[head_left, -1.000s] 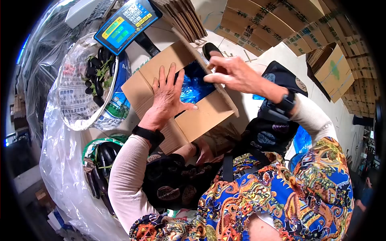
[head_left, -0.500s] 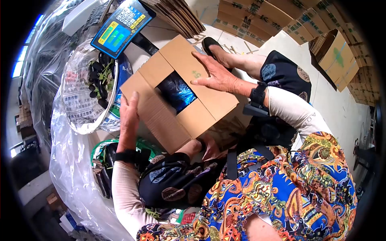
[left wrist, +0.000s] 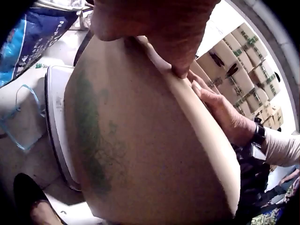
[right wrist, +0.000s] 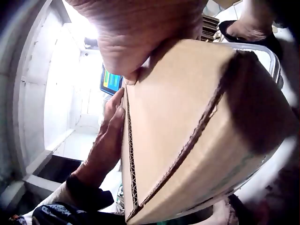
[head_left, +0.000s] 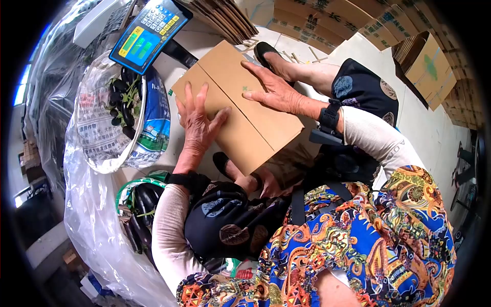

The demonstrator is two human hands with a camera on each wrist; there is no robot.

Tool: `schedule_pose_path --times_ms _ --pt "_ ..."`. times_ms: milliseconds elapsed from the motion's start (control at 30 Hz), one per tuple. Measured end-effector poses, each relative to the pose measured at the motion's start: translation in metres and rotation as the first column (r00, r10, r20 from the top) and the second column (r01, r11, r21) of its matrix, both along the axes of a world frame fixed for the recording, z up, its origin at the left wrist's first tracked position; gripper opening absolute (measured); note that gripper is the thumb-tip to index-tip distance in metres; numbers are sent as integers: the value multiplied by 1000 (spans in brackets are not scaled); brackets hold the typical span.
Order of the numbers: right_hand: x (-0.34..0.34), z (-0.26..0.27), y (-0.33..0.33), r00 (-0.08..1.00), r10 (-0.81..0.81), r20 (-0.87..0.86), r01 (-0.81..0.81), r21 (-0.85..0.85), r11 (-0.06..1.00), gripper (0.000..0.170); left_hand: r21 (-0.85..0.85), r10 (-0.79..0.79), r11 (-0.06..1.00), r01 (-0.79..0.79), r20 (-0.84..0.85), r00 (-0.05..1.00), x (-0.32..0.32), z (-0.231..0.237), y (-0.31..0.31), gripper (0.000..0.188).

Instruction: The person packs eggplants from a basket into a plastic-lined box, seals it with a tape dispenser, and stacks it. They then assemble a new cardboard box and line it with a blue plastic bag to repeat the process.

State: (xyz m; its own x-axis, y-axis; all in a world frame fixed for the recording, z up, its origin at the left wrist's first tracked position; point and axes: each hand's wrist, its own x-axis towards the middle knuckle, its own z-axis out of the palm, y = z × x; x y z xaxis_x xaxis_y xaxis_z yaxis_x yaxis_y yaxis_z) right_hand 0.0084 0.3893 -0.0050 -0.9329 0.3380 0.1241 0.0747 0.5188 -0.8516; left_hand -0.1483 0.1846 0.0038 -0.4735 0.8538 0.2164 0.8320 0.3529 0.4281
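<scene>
A cardboard box [head_left: 240, 120] stands before me with its two top flaps folded down and meeting along a seam; its contents are hidden. My left hand [head_left: 198, 120] rests on the left flap with fingers spread and extended. On the other flap lies my right hand [head_left: 279, 92], its fingers stretched toward the far edge, thumb apart. A green mark shows on the side of the box [left wrist: 93, 136] in the left wrist view. Under the box is the pale platform [left wrist: 61, 126] of a scale, whose blue display [head_left: 148, 38] stands behind it.
To the left, a white woven sack [head_left: 92, 117] holds eggplants [head_left: 123, 100], and more eggplants [head_left: 140, 204] lie in a green-rimmed container nearer me. Flattened cardboard [head_left: 220, 18] stacks at the back. Printed boxes [head_left: 322, 20] are piled back right. Clear plastic sheeting [head_left: 87, 225] hangs at the left.
First the box was partly open with blue plastic showing inside. The remaining long flap at the left has come down over the opening. My left hand moved from the box's left side onto it.
</scene>
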Motion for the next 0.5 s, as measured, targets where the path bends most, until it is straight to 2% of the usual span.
schedule_pose_path --times_ms 200,300,367,433,467,500 --pt "-1 -2 -9 1000 -23 17 22 24 999 80 54 97 994 -92 -118 988 4 -13 8 77" --pt "-5 -14 -17 998 -64 -18 65 59 996 81 -6 172 984 -177 -197 965 0 -11 19 75" --pt "-8 -19 -15 998 -70 -8 71 93 993 82 29 131 991 -128 -289 948 -4 -11 23 68" --pt "-10 -23 0 999 39 26 -41 65 997 85 16 79 997 -80 -412 908 -11 -12 29 65" --pt "-10 -16 16 960 206 192 -212 15 977 86 -24 72 996 -90 -424 903 -12 -15 29 63" --pt "-9 4 37 871 349 345 -352 -58 934 87 -56 54 995 -87 -436 898 -17 -20 29 62"
